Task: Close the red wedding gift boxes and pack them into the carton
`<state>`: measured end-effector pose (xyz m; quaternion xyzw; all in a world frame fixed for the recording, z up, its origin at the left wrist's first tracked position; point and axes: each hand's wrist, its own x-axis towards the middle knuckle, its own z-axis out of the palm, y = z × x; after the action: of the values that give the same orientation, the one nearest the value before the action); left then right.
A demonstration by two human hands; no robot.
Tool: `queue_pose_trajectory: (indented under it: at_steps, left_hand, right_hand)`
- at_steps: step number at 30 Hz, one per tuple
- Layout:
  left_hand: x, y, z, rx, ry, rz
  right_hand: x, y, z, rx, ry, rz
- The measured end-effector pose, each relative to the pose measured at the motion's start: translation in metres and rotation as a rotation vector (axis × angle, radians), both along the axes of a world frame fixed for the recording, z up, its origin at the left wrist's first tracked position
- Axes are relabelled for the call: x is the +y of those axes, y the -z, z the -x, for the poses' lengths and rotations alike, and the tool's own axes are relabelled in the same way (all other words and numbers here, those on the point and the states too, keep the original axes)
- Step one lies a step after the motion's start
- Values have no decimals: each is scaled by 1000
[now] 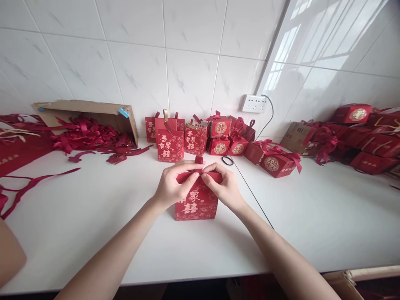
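A red gift box [200, 206] with pale Chinese characters and a floral print stands upright on the white table in front of me. My left hand [175, 181] pinches its top edge from the left, thumb on the front face. From the right, my right hand [223, 183] grips the same edge, its thumb close to the other one. Between the fingertips a dark red ribbon loop [199, 160] sticks up above the box. My fingers cover much of the top, so how the ribbon is fastened there is hidden.
Behind stand similar red boxes [170, 146] and smaller bow-tied boxes [220, 127]. A cardboard box [84, 106] spills red ribbons [93, 135] at left. More red boxes [375, 141] pile up at right. A black cable [253, 191] crosses the table [93, 221] from a wall socket [253, 104].
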<state>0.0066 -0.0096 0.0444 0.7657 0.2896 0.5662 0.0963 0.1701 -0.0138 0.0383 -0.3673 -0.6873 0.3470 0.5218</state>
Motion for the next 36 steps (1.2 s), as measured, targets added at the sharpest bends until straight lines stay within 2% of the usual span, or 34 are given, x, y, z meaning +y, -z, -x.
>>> queue_pose_trajectory:
  at_steps: [5,15,21,23,26,28,30,32,33,36]
  left_hand:
    - [-1,1,2,-28,54,104]
    - [-1,1,-1,-44,58,100]
    - [0,6,-2,-71,41,136]
    - [6,12,0,-124,88,176]
    - [19,26,4,-190,146,282]
    - [27,34,4,-200,153,354]
    - [30,38,3,-171,167,410]
    - [28,38,1,-134,112,328]
    - [25,37,0,-110,50,199]
    - [17,31,1,15,-135,-345]
  right_hand:
    - [-1,-1,-1,27,-56,80]
    - [2,-1,-3,13,-54,19]
    - [2,-3,1,93,-90,83]
    - [7,-1,-2,181,-50,144]
    - [22,4,-15,452,102,217]
    - [34,8,-26,638,187,210]
    - [44,12,-35,748,195,173]
    - [51,16,-38,780,128,137]
    - [53,17,-38,785,83,125]
    - [54,21,-34,806,-35,125]
